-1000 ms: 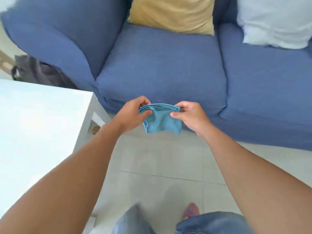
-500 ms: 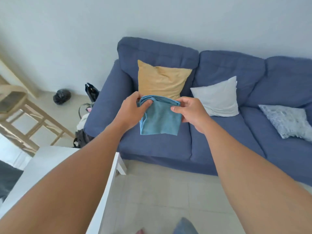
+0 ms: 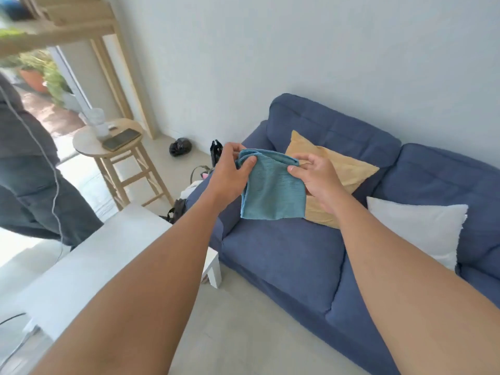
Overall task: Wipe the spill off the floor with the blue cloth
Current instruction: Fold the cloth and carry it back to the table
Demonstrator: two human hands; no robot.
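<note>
Blue cloth [image 3: 272, 189] hangs folded in mid-air at chest height, in front of the blue sofa [image 3: 284, 255] and its yellow cushion [image 3: 349, 171]. The left hand [image 3: 230, 171] pinches the upper left corner between thumb and fingers; the right hand [image 3: 315, 177] pinches the upper right edge with thumb and fingertips. Both grips are closed on the fabric. The lower edge hangs free.

No spill is visible on the floor [image 3: 230, 334] in this view; its location cannot be determined.

Probable faults from this state:
- Loss of fold. Each grip holds only a small margin of fabric, so releasing one corner lets the layers open and reduces the wiping pad.
- Contact with the white table [image 3: 89, 266] at the left during descent to the floor.
- Missed area. With the gaze directed away from the floor, the wipe may start off target.
</note>
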